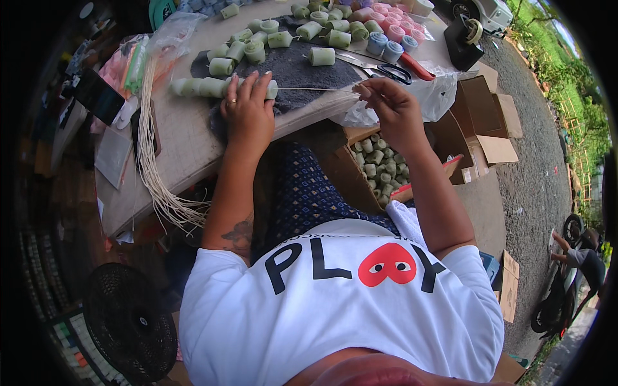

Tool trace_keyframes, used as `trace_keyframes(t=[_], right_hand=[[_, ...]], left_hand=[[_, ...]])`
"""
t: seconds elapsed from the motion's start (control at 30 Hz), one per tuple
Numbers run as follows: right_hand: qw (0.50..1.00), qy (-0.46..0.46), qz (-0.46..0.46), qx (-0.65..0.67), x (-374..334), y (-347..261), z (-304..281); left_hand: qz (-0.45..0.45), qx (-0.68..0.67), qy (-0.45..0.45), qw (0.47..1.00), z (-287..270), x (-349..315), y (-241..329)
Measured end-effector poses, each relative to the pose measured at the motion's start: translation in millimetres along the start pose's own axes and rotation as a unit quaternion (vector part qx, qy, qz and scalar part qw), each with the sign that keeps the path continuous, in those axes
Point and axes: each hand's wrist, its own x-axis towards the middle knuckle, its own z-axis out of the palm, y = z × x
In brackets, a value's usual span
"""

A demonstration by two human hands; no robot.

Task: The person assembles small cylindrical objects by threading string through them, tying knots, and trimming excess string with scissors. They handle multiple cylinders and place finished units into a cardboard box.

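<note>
A row of pale green candles [196, 87], set end to end, lies along the near side of the table. My left hand [248, 110] curls over its right end, pressing it against a grey cloth [302, 75]. Out of that end runs a thin white wick [312, 89], stretched almost straight to the right. Its far end is pinched between the thumb and fingers of my right hand [389, 101], just past the table edge. Loose green candles [322, 56] stand and lie on the cloth beyond my hands.
Scissors [394, 73] and a red-handled tool [417, 66] lie near blue candles [393, 51] and pink candles [396, 32]. A tape dispenser [463, 44] stands at the right corner. Long wicks [147, 128] hang off the left edge, near a phone [98, 96]. Below sits a cardboard box [351, 177] of green candles.
</note>
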Motion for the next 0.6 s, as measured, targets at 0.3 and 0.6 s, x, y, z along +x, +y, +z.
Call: trace_keyframes(t=[0.3, 0.6], right_hand=[[0.991, 0.034, -0.119, -0.059, 1, -8, -4], [0.939, 0.056, -0.257, -0.221, -8, -18, -11]], left_hand=[[0.138, -0.207, 0.023, 0.968, -9, 17, 58], [0.190, -0.374, 0.034, 0.907, -7, 24, 92]])
